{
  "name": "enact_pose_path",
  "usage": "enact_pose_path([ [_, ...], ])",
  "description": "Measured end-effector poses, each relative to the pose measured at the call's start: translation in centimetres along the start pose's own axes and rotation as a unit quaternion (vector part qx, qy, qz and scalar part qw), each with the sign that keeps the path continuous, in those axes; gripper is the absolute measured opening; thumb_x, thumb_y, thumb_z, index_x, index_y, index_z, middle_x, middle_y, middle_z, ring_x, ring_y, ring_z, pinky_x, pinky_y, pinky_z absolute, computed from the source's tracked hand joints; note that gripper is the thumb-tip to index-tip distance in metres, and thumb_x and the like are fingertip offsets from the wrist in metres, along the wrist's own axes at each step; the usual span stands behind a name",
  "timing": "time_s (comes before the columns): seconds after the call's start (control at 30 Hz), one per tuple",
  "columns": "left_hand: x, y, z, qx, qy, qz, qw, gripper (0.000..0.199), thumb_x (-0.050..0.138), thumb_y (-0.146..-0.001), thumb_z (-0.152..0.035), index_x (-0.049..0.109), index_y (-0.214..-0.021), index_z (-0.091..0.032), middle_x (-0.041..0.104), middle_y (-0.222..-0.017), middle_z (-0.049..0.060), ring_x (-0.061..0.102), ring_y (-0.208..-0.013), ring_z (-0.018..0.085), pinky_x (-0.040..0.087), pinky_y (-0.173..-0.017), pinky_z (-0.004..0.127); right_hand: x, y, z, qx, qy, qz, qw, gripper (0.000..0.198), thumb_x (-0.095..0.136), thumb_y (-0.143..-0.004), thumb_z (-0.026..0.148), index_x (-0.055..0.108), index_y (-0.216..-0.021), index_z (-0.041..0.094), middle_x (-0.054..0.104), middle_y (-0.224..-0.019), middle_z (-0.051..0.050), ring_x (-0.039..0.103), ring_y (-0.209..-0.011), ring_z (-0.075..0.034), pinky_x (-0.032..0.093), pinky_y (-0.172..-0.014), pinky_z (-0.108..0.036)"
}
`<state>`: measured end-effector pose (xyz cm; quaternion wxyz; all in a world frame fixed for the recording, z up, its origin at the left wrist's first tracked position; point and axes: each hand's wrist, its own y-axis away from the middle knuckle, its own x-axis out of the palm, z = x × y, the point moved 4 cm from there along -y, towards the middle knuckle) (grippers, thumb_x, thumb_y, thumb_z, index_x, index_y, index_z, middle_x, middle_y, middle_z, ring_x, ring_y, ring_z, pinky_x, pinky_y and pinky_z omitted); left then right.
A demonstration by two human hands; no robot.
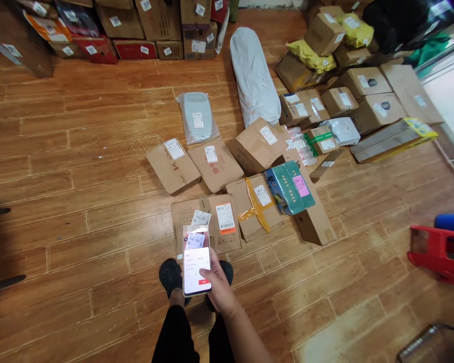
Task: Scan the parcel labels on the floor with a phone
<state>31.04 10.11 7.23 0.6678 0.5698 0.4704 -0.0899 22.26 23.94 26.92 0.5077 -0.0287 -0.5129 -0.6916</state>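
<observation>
My right hand (220,285) is closed around a smartphone (196,272), with the thumb resting on its lit screen. The screen shows a camera picture of a label above a white page with a red button. Under the phone's top end, a flat cardboard box (187,214) lies on the floor in front of my feet. A small white label (201,218) and a larger shipping label with an orange strip (224,218) are on that box. Part of the box is hidden by the phone. My left hand is out of view.
Ahead lie several cardboard boxes (215,166), a teal box (289,187), a grey plastic-wrapped item (197,118) and a long white bundle (254,75). More parcels (159,20) are stacked along the back. A red plastic object (435,252) is at the right.
</observation>
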Motion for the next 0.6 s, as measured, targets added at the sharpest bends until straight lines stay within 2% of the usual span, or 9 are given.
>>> enact_pose_path([
  [0.17,-1.0,0.1,-1.4,-0.004,-0.021,-0.004,1.0,0.06,0.032,-0.081,-0.032,0.015,-0.139,-0.041,0.042,-0.143,-0.007,0.022,-0.136,0.035,0.051,-0.08,0.041,0.2,0.1,0.5,-0.02,0.016,-0.01,1.0,0.058,0.068,-0.066,0.018,0.051,-0.12,0.027,0.067,-0.116,-0.002,0.06,-0.11,-0.027,0.047,-0.092,-0.045],
  [0.27,-2.7,0.0,-2.0,0.004,-0.037,0.007,0.999,0.053,0.023,-0.086,-0.03,0.019,-0.138,-0.04,0.042,-0.143,-0.007,0.025,-0.136,0.031,0.05,-0.084,0.038,0.4,0.2,0.8,-0.019,0.015,-0.007,1.0,0.057,0.069,-0.066,0.018,0.051,-0.12,0.026,0.067,-0.116,-0.003,0.059,-0.112,-0.027,0.046,-0.094,-0.045],
  [0.33,-4.2,0.9,-1.8,0.003,-0.053,0.024,0.998,0.05,0.03,-0.088,-0.035,0.025,-0.137,-0.038,0.041,-0.143,-0.003,0.031,-0.134,0.033,0.05,-0.088,0.04,0.5,0.3,0.9,-0.012,0.009,0.001,1.0,0.06,0.069,-0.066,0.017,0.049,-0.122,0.026,0.067,-0.117,-0.003,0.06,-0.11,-0.026,0.045,-0.095,-0.045],
  [0.43,-6.7,5.2,0.5,-0.023,-0.085,0.059,0.994,0.054,0.051,-0.083,-0.045,0.036,-0.132,-0.029,0.045,-0.137,0.006,0.044,-0.124,0.035,0.049,-0.094,0.05,0.8,0.4,1.2,-0.014,0.01,0.025,1.0,0.072,0.074,-0.061,0.013,0.045,-0.125,0.028,0.066,-0.118,-0.001,0.063,-0.103,-0.024,0.047,-0.092,-0.04],
  [0.47,-7.6,7.3,1.7,-0.033,-0.096,0.073,0.992,0.056,0.055,-0.08,-0.047,0.039,-0.13,-0.027,0.047,-0.134,0.009,0.047,-0.121,0.031,0.048,-0.096,0.051,0.9,0.4,1.3,-0.017,0.013,0.037,0.999,0.075,0.076,-0.06,0.013,0.043,-0.125,0.028,0.067,-0.117,-0.001,0.065,-0.099,-0.023,0.048,-0.089,-0.039],
  [0.6,-10.5,16.7,7.1,-0.074,-0.132,0.122,0.981,0.047,0.057,-0.08,-0.047,0.048,-0.12,-0.023,0.051,-0.125,0.009,0.051,-0.114,0.026,0.048,-0.095,0.049,0.9,0.3,1.4,-0.018,0.027,0.039,0.999,0.076,0.078,-0.06,0.014,0.042,-0.125,0.029,0.067,-0.116,-0.001,0.065,-0.098,-0.022,0.048,-0.089,-0.038],
])
